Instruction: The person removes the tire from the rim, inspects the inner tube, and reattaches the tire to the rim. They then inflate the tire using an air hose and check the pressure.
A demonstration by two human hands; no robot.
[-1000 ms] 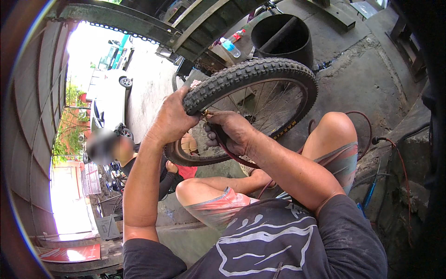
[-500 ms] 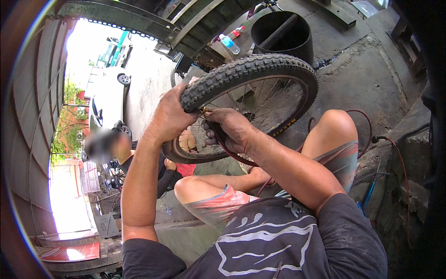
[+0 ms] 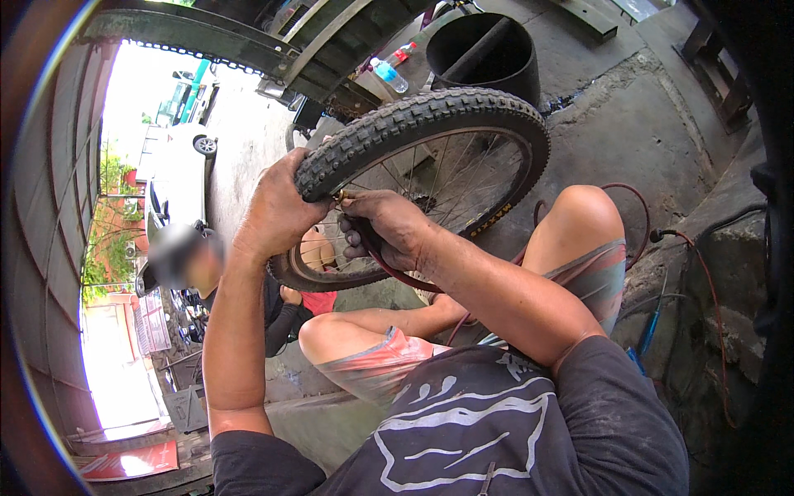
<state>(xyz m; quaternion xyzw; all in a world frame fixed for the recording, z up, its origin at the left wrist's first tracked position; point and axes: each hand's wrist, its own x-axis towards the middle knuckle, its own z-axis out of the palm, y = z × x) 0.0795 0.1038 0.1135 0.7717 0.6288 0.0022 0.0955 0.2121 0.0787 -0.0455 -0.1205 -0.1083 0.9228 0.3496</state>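
Note:
A bicycle wheel with a black knobby tire (image 3: 422,112) is held up tilted in front of me, its thin spokes (image 3: 451,169) showing inside the rim. My left hand (image 3: 279,202) is wrapped round the tire and rim at the wheel's left end. Close beside it, my right hand (image 3: 387,221), dark with grime, is closed on the end of a dark red air hose (image 3: 407,279). A small brass-coloured fitting (image 3: 340,197) shows at its fingertips, against the inner side of the rim. Whether the fitting sits on a valve is hidden by my fingers.
Behind the wheel stands a black round bin (image 3: 529,70), with two plastic bottles (image 3: 389,74) left of it. Another person (image 3: 285,310) sits beyond my left arm. The hose loops past my right knee (image 3: 587,215); a blue-handled tool (image 3: 649,331) lies at the right.
The whole view has shifted slightly, so the wheel and both hands appear a little further left. Both hands keep the same grip at the rim.

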